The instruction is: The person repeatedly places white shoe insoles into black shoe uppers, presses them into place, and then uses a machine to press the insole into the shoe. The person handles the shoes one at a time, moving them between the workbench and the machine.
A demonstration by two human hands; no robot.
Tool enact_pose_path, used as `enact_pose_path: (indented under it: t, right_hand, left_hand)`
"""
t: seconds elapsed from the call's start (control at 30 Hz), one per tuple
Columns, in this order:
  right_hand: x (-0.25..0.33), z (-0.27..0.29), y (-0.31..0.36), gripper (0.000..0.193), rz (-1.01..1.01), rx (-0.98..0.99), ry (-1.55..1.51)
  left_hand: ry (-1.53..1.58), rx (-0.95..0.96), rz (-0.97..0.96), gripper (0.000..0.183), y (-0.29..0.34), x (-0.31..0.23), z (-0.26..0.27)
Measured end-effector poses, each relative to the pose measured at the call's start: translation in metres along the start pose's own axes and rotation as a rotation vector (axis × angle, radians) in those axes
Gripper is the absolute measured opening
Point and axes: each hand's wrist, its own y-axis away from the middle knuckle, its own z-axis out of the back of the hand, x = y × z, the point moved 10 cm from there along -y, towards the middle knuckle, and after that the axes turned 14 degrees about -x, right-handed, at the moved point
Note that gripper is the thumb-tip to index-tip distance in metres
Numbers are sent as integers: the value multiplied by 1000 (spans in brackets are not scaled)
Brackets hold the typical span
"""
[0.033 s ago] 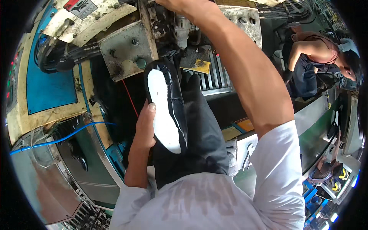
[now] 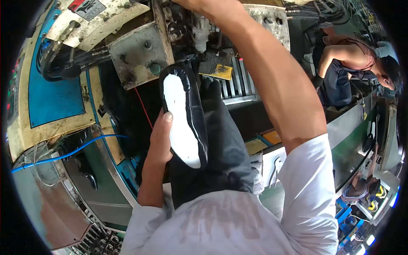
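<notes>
Factory machinery fills our view, seen from above our own white shirt (image 2: 238,225) and dark apron (image 2: 225,157). Nearest to us, our left hand (image 2: 160,138) is clasped around the edge of a black shoe upper (image 2: 187,114), thumb lying on its white insole board (image 2: 178,114), which faces up at us. We hold this shoe upright and slightly tilted, its toe raised just below the grey metal plate (image 2: 140,55) of the machine, its heel low against the apron. To the left we see a blue air hose (image 2: 63,155) curving across the machine's teal and cream housing (image 2: 55,97). Our right arm rises past the shoe toward the machine head (image 2: 199,29); our right hand (image 2: 191,4) is cut off by the upper edge, so we cannot tell whether it is clenched or released. Beyond the shoe lies a ribbed metal guard (image 2: 242,85) bearing a yellow tag (image 2: 221,72). Farthest right, another person (image 2: 352,63) bends over a green conveyor (image 2: 352,144).
</notes>
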Motion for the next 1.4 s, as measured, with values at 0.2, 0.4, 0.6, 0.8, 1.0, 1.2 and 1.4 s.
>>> enact_pose_path:
  t: [0.2, 0.4, 0.6, 0.8, 1.0, 1.2, 1.4]
  right_hand:
    - [3, -3, -8, 76, 10, -29, -54]
    - [13, 45, 37, 76, -43, -196, -281]
    - [61, 35, 264, 72, -1469, 534, -1348]
    - [86, 49, 318, 73, -1665, 405, -1058]
    - [142, 25, 333, 69, -1368, 771, -1069]
    - [87, 45, 369, 52, -1421, 861, -1023]
    - [11, 48, 420, 44, -1593, 770, -820]
  left_hand:
    - [-182, -154, -142, 63, 18, -30, -20]
    - [-218, -83, -318, 61, 31, -37, -22]
    - [-387, -19, -286, 63, 50, -21, -21]
    - [142, 123, 60, 76, 100, 50, 41]
    - [53, -247, 30, 84, 126, 63, 171]
    - [-627, -1015, -163, 92, 153, 35, 445]
    - [-1612, -1246, -64, 95, 126, 35, 623]
